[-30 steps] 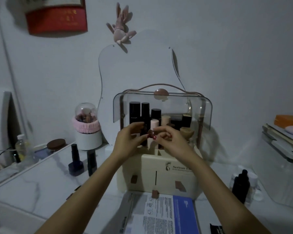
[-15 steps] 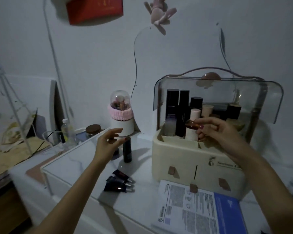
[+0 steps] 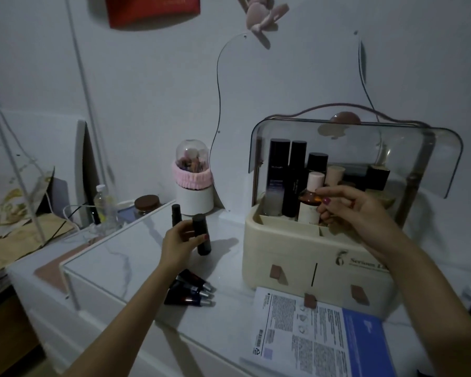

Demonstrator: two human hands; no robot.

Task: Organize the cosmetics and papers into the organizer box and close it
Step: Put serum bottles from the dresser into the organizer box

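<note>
Mid-loading: the right hand (image 3: 348,208) pinches a small amber bottle (image 3: 309,198) over the organizer box (image 3: 283,257) at centre right, while the left hand (image 3: 180,240) grips a dark tube (image 3: 201,235) at centre. Next, likely lower the bottle into a free slot.

The left hand (image 3: 184,244) grips a dark upright bottle (image 3: 202,235) on the white desk (image 3: 114,257), with a second dark bottle (image 3: 176,215) just behind it. The right hand (image 3: 356,210) pinches a small amber bottle (image 3: 309,198) over the cream organizer box (image 3: 297,257), whose clear lid (image 3: 351,148) stands raised above the bottles inside. Three dark tubes (image 3: 191,291) lie near the left forearm, and a printed paper (image 3: 318,336) lies before the box
</note>
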